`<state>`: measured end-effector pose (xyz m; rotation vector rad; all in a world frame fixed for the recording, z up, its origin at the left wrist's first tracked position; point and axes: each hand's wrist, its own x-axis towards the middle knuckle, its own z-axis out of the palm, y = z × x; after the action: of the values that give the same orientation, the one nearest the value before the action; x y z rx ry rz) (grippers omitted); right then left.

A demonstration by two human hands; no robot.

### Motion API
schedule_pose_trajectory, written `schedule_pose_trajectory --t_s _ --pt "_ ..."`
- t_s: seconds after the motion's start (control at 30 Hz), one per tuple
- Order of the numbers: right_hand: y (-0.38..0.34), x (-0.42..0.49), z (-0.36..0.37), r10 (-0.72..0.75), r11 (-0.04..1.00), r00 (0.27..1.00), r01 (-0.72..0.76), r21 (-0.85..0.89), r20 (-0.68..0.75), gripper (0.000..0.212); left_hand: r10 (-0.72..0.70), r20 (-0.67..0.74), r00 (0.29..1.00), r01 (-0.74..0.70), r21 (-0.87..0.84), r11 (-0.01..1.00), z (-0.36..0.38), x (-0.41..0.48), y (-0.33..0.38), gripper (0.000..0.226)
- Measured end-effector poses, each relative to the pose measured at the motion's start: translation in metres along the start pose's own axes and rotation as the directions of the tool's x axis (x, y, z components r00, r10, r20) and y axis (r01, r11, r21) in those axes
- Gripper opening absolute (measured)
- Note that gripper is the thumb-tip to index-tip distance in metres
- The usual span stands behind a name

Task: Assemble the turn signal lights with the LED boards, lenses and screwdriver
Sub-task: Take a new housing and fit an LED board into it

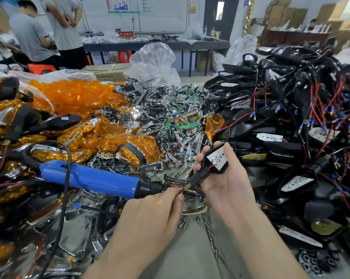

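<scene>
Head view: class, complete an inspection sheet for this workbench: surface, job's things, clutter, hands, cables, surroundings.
Surface: grey table, mostly buried under parts.
Job's things: housing with LED board inside; blue screwdriver lying left; orange lenses heaped far left.
Clutter: chrome reflectors heaped centre; spare housings piled right; loose screws by the hands.
Hands: right hand holds the housing; left hand pinches its stem.
Cables: red wires tangled through the right pile; screwdriver cord loops left.
Surroundings: people at a far table; plastic bag behind the bench.

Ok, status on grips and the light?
Right grip holds black housing, LED board inside. Left grip pinches its brass stalk tip. Blue screwdriver lies beside it.
</scene>
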<state>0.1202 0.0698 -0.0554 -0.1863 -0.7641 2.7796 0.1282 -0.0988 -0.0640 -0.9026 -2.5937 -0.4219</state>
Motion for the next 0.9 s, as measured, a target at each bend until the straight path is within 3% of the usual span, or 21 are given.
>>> schedule_pose_trajectory --t_s 0.9 --pt "-0.0046 0.0052 -0.0057 0.000 1.000 0.998 0.001 0.011 -0.062 0.018 -0.045 -0.173 0.984 0.030 -0.088 0.996 -0.0070 0.0011 0.0000 0.037"
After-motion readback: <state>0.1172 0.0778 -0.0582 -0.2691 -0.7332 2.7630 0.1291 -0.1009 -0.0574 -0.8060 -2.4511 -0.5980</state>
